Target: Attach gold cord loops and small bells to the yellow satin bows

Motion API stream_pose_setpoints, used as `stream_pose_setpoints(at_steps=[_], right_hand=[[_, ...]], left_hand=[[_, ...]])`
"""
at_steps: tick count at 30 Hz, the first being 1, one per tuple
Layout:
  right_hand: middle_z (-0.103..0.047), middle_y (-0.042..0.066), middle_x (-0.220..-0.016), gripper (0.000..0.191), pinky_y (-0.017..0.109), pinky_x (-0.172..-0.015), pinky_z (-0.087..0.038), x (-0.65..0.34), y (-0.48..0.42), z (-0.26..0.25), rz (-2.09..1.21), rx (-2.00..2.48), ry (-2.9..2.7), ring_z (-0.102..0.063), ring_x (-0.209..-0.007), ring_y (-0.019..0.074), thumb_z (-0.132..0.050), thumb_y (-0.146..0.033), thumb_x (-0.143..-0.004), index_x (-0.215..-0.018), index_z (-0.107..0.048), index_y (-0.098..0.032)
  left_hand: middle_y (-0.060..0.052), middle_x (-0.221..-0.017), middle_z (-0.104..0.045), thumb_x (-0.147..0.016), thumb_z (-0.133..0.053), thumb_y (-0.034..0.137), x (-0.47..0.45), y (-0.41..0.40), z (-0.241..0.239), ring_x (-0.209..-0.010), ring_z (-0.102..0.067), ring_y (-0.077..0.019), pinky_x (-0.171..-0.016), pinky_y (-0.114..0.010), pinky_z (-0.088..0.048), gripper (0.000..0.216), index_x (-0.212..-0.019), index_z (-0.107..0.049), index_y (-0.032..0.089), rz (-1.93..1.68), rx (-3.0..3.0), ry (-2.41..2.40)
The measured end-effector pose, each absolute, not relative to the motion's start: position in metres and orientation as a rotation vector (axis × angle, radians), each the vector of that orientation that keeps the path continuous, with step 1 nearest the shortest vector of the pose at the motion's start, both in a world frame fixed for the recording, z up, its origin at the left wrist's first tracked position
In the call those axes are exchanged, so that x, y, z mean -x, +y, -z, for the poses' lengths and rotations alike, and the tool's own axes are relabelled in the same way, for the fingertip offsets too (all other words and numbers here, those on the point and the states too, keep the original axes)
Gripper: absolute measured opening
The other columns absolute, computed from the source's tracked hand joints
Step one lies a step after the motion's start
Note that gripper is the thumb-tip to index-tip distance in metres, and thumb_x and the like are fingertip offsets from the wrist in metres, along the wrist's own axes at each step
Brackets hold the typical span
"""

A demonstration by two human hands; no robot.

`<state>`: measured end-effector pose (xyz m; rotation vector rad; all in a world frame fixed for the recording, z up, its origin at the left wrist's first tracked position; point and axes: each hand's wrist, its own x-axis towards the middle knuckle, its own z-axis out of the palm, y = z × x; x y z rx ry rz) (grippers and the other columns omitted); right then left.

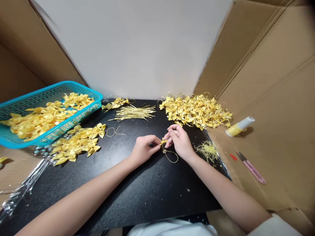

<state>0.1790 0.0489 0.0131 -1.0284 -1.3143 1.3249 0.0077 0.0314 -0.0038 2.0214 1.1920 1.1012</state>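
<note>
My left hand (147, 149) pinches a small yellow ribbon bow (163, 142) between thumb and fingertips, just above the black table. From the bow hangs a loop of thin gold cord (174, 162), with a small shiny bead (164, 151) near its top. My right hand (180, 141) is at the bow's other side, its fingers curled and the thumb bent in close to the index finger. What those fingertips hold, if anything, is too small to make out.
A blue basket (86, 109) of yellow bows stands left, with loose bows (78, 144) before it. Gold cords (135, 112) lie at the back beside a large pile of corded bows (197, 109). Cord scraps (208, 150), pink-handled snips (253, 168) and a thread spool (240, 127) are right.
</note>
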Motion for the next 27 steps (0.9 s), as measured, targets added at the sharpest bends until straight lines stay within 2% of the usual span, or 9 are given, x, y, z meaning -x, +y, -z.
stream_pose_setpoints(at_steps=[4,7,10,13,18,23,27], right_hand=[[-0.052,-0.01,-0.056,0.013,0.02,-0.043,-0.036,-0.178,0.054,-0.019,-1.32,1.063,-1.331,-0.047,-0.038,0.0052,-0.054,-0.032,-0.084,-0.085,-0.051,-0.02],[-0.052,-0.009,-0.059,0.004,0.02,-0.045,-0.036,-0.182,0.065,-0.041,-1.325,1.064,-1.339,-0.045,-0.042,0.005,-0.053,-0.021,-0.081,-0.084,-0.05,-0.019],[-0.052,-0.007,-0.061,0.008,0.021,-0.047,-0.037,-0.193,0.088,-0.077,-1.171,0.988,-1.274,-0.045,-0.045,0.006,-0.048,-0.012,-0.084,-0.085,-0.049,-0.021],[-0.05,-0.005,-0.062,0.014,0.021,-0.05,-0.039,-0.212,0.12,-0.115,-0.875,0.852,-1.223,-0.045,-0.049,0.0065,-0.043,-0.01,-0.09,-0.084,-0.047,-0.023],[-0.046,-0.006,-0.066,0.012,0.02,-0.052,-0.04,-0.251,0.168,-0.147,-0.547,0.775,-1.239,-0.045,-0.05,0.0063,-0.047,-0.023,-0.096,-0.084,-0.046,-0.024],[-0.047,-0.007,-0.065,0.015,0.018,-0.052,-0.04,-0.264,0.183,-0.147,-0.582,0.775,-1.186,-0.046,-0.049,0.0049,-0.048,-0.021,-0.095,-0.081,-0.047,-0.023],[-0.053,-0.007,-0.061,0.016,0.018,-0.051,-0.043,-0.251,0.176,-0.139,-0.716,0.837,-1.159,-0.048,-0.048,0.0052,-0.046,-0.012,-0.093,-0.081,-0.049,-0.023]], left_hand=[[-0.004,-0.073,-0.076,-0.08,-0.066,0.021,-0.007,0.033,0.004,-0.066,-0.069,-0.0158,-0.065,-0.024,-0.05,0.012,-0.068,-0.067,0.017,-1.097,-1.958,1.205],[-0.004,-0.073,-0.075,-0.079,-0.067,0.021,-0.007,0.034,0.006,-0.065,-0.068,-0.0156,-0.065,-0.024,-0.049,0.011,-0.068,-0.067,0.017,-1.066,-1.938,1.222],[-0.005,-0.073,-0.075,-0.078,-0.066,0.021,-0.007,0.034,0.008,-0.063,-0.066,-0.0152,-0.064,-0.024,-0.048,0.011,-0.068,-0.067,0.016,-1.001,-1.913,1.245],[-0.004,-0.068,-0.072,-0.077,-0.065,0.02,-0.008,0.033,0.008,-0.059,-0.062,-0.0133,-0.06,-0.023,-0.046,0.012,-0.066,-0.066,0.015,-0.938,-1.872,1.216],[-0.003,-0.064,-0.07,-0.073,-0.064,0.016,-0.011,0.029,0.007,-0.056,-0.059,-0.0119,-0.056,-0.021,-0.044,0.01,-0.064,-0.065,0.015,-0.885,-1.788,1.124],[-0.002,-0.063,-0.068,-0.072,-0.067,0.02,-0.013,0.029,0.008,-0.056,-0.058,-0.0109,-0.055,-0.021,-0.044,0.01,-0.064,-0.063,0.015,-0.864,-1.636,1.074],[-0.001,-0.067,-0.066,-0.068,-0.074,0.023,-0.014,0.027,0.007,-0.059,-0.058,-0.0096,-0.059,-0.021,-0.046,0.016,-0.079,-0.066,0.014,-0.872,-1.393,0.933]])
